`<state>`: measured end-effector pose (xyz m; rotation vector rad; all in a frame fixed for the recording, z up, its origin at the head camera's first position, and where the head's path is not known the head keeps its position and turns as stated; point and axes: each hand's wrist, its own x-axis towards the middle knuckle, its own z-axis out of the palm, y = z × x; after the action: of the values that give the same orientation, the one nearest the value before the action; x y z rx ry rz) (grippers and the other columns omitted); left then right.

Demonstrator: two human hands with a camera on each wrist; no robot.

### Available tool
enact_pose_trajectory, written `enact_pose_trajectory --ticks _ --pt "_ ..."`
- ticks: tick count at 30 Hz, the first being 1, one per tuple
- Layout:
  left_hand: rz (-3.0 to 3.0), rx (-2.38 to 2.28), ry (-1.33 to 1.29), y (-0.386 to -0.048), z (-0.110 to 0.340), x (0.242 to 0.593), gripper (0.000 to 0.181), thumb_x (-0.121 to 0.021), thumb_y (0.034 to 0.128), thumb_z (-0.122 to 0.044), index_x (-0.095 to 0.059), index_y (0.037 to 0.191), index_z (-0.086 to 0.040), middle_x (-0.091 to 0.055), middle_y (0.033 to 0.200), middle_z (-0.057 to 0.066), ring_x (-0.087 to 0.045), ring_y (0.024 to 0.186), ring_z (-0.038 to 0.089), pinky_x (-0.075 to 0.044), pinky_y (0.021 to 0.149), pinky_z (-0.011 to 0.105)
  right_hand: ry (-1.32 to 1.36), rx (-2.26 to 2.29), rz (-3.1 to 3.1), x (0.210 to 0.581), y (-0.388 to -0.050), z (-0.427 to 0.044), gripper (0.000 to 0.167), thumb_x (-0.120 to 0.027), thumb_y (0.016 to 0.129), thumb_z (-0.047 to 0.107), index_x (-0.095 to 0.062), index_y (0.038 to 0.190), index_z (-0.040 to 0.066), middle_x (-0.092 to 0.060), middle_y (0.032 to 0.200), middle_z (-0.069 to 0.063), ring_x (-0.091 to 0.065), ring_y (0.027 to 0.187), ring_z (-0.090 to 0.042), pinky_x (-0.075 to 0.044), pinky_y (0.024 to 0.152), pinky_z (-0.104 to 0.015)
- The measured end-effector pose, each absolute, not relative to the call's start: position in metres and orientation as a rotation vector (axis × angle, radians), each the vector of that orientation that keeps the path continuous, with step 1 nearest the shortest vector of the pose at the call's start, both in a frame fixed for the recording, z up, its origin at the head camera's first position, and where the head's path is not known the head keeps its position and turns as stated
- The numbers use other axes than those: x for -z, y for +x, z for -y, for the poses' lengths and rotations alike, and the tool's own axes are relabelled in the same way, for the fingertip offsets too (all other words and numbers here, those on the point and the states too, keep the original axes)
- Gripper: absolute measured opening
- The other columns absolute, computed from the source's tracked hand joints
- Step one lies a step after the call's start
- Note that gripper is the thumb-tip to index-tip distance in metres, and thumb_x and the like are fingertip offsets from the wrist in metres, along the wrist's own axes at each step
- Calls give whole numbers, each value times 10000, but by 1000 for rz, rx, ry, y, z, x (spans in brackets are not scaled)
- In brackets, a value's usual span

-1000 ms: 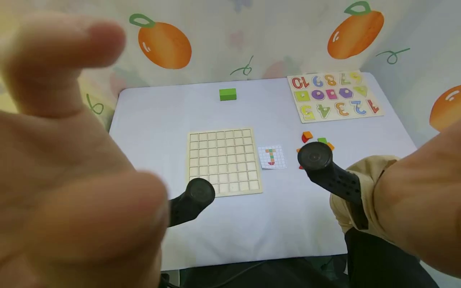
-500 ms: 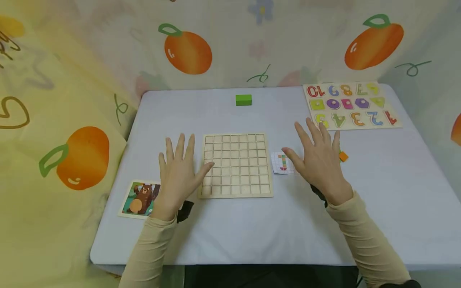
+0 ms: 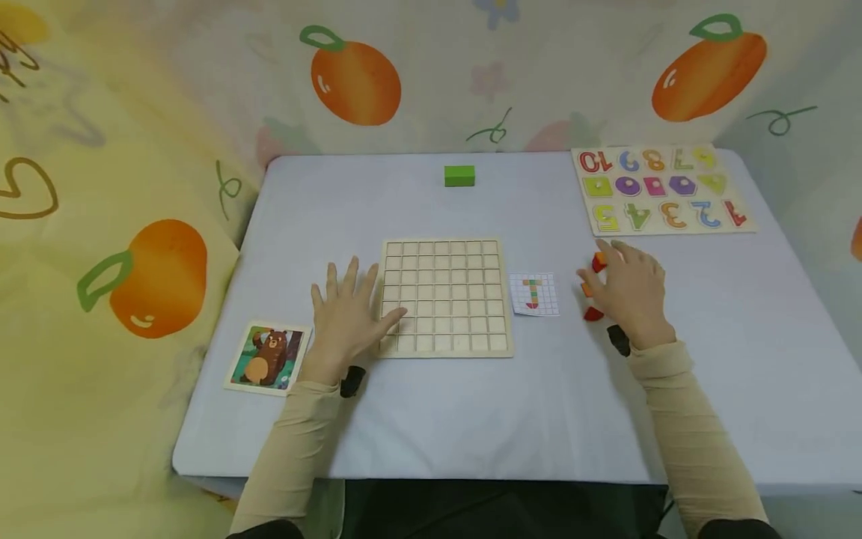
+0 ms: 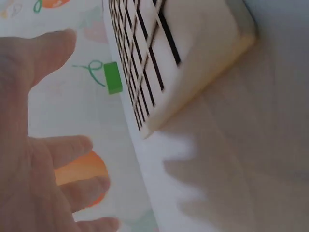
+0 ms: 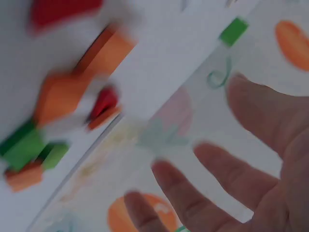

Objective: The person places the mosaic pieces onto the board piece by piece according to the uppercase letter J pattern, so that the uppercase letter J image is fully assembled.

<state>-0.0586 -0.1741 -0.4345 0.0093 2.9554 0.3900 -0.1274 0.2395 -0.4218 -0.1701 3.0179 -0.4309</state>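
Observation:
My left hand (image 3: 343, 322) is spread out beside the left edge of a wooden grid board (image 3: 444, 299), its thumb over the board's edge; it holds nothing. In the left wrist view its fingers stand apart near the board. My right hand (image 3: 629, 292) hovers over a small group of coloured blocks, partly hiding them. Red blocks (image 3: 593, 314) and orange blocks show beside its fingers. In the right wrist view orange blocks (image 5: 58, 99), green blocks (image 5: 21, 145) and red ones lie apart from the hand, whose fingers are spaced with nothing between them.
A paper pattern card (image 3: 534, 294) lies right of the board. A green block (image 3: 459, 176) stands at the back. A number puzzle board (image 3: 663, 191) is at the back right, and a bear picture (image 3: 267, 358) at the front left. Patterned cloth walls border the table.
Both hands came from near the camera down over the table. In the last half second my right hand moved right to the blocks and its fingers bent; the left hand stayed nearly still.

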Motion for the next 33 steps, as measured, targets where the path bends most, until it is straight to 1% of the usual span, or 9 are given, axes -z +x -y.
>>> enact_pose_trajectory --ticks 2,5,8,12,17,22,27,29,33 --pt "-2926 -430 14 -61 177 435 912 -617 938 -643 -308 1633 -139 -218 1726 197 -195 1560 546 -219 1205 775 -93 417 -3035 424 -133 -253 524 -629 1017 321 -573 1438 16 -561 1415 -355 -502 1194 -626 -413 977 -734" --pt "-2883 -508 43 -69 181 437 883 -676 944 -568 -342 1614 -100 -254 1716 192 -320 1487 527 -332 1154 732 -67 386 -3007 428 -150 -267 415 -649 1013 267 -666 1334 5 -669 1203 -367 -551 1027 -603 -444 837 -668" --pt "-2842 -576 81 -82 183 438 872 -724 938 -503 -360 1602 -70 -254 1717 191 -398 1411 508 -424 1092 677 -69 389 -2927 430 -170 -275 393 -645 1018 258 -679 1320 10 -708 1163 -327 -571 1041 -583 -429 869 -663" --pt "-2780 -634 145 -101 184 440 818 -765 928 -421 -415 1555 -28 -207 1726 211 -431 1380 522 -491 1058 638 -81 400 -2760 427 -188 -281 428 -625 1027 251 -622 1404 47 -671 1319 -279 -559 1192 -552 -357 1019 -742" --pt "-2721 -672 240 -121 182 444 771 -820 886 -366 -476 1464 12 -193 1714 260 -377 1480 546 -371 1204 661 -100 410 -2615 421 -199 -286 466 -643 1001 248 -609 1418 43 -619 1386 -306 -512 1273 -548 -266 1082 -804" --pt "-2655 -683 244 -128 183 450 979 -824 880 -384 -306 1602 27 -144 1728 250 -241 1580 466 -261 1290 601 -67 444 -2572 421 -202 -287 494 -698 972 314 -647 1357 8 -600 1395 -326 -478 1266 -539 -285 1096 -782" --pt "-2666 -688 254 -130 185 451 1009 -830 872 -390 -286 1604 41 -167 1728 231 -226 1598 417 -270 1292 578 -61 491 -2651 420 -202 -286 448 -770 923 358 -735 1206 14 -704 1237 -283 -559 1091 -442 -482 893 -588" --pt "-2667 -681 264 -131 185 450 1010 -835 864 -396 -299 1600 42 -184 1726 223 -232 1600 405 -275 1290 577 -60 539 -2673 417 -201 -286 411 -773 924 353 -762 1157 15 -736 1186 -263 -569 1046 -400 -480 810 -473" --pt "-2656 -692 260 -135 185 450 996 -845 853 -389 -329 1590 38 -189 1724 226 -233 1600 407 -286 1286 582 -79 682 -2639 410 -201 -272 405 -737 962 362 -768 1185 25 -726 1251 -254 -556 1092 -348 -432 802 -351"
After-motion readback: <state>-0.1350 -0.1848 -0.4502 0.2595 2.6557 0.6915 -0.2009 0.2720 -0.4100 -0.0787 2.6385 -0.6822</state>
